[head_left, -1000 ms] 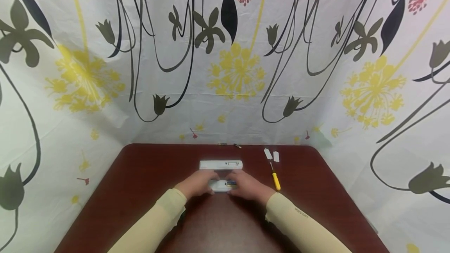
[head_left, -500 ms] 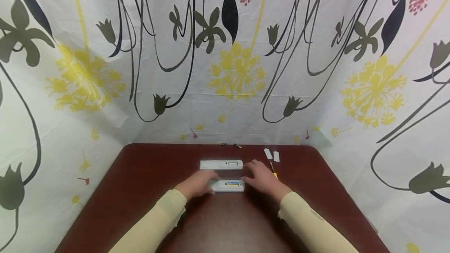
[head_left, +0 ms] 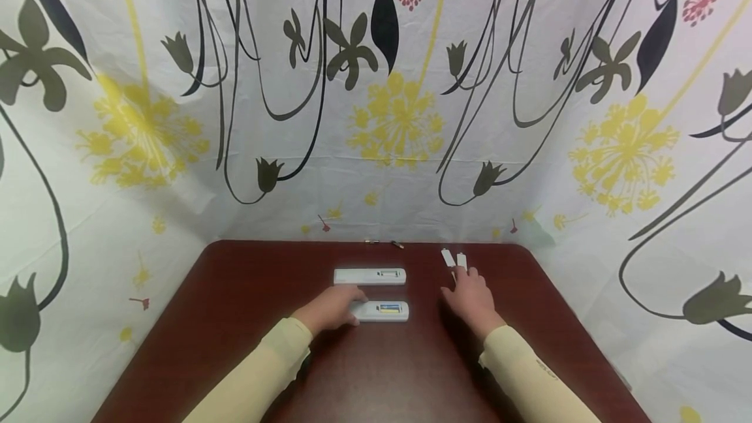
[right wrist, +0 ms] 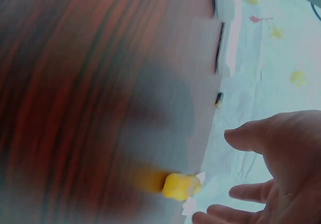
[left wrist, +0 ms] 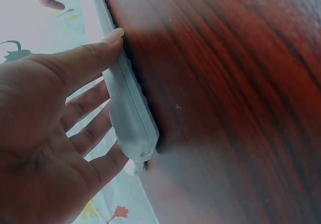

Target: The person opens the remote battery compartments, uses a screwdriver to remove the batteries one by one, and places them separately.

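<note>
On the table lies the near white remote control [head_left: 365, 312], face down, its uncovered compartment showing batteries [head_left: 390, 309]. My left hand [head_left: 331, 305] grips its left end, thumb on one long side and fingers on the other, as the left wrist view also shows. My right hand [head_left: 472, 297] hovers at the right over the screwdriver, fingers extended toward two white battery covers [head_left: 448, 258]. In the right wrist view the screwdriver's yellow handle [right wrist: 179, 186] lies below the hand, and nothing is between the fingers. The head view hides most of the screwdriver behind that hand.
Parallel behind the near remote lies a second white remote control [head_left: 358, 276], its compartment also uncovered. Two small batteries [head_left: 397, 244] lie at the back edge of the dark red table [head_left: 247, 279]. A flowered curtain [head_left: 376, 201] hangs around the table.
My right hand has let go of the near remote's right end and moved right to the screwdriver and covers, uncovering the batteries in the compartment. The left hand stays on the remote.
</note>
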The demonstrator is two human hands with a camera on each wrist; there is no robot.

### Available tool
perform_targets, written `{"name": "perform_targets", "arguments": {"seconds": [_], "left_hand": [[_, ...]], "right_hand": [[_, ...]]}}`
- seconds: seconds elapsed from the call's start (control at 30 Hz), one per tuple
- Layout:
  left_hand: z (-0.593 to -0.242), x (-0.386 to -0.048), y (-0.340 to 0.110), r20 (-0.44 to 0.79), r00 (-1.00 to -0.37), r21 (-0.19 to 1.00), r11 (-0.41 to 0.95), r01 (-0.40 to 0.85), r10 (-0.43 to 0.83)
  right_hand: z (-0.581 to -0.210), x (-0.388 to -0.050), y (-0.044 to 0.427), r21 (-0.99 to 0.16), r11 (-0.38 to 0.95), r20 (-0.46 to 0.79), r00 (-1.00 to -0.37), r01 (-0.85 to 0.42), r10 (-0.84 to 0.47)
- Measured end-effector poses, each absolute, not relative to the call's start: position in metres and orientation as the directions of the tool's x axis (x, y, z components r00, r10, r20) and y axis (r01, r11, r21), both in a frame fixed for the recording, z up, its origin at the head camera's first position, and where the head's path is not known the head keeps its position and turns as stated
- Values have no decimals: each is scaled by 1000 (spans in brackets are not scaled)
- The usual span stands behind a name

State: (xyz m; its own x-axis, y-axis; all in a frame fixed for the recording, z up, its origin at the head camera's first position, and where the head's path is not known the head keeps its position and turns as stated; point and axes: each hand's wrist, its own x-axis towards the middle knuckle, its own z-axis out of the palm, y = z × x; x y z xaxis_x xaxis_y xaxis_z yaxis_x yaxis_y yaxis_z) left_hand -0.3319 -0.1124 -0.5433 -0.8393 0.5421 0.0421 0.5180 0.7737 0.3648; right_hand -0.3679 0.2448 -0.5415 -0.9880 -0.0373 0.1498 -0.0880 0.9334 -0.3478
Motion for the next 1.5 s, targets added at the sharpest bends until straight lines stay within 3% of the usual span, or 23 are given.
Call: {"name": "perform_targets", "arguments": {"seconds": [1.5], "left_hand": [[-541, -331, -111, 13, -862, 400, 787, 469, 507]], "right_hand": [[-553, -381, 258, -394, 918, -24, -999, 35, 28]]}}
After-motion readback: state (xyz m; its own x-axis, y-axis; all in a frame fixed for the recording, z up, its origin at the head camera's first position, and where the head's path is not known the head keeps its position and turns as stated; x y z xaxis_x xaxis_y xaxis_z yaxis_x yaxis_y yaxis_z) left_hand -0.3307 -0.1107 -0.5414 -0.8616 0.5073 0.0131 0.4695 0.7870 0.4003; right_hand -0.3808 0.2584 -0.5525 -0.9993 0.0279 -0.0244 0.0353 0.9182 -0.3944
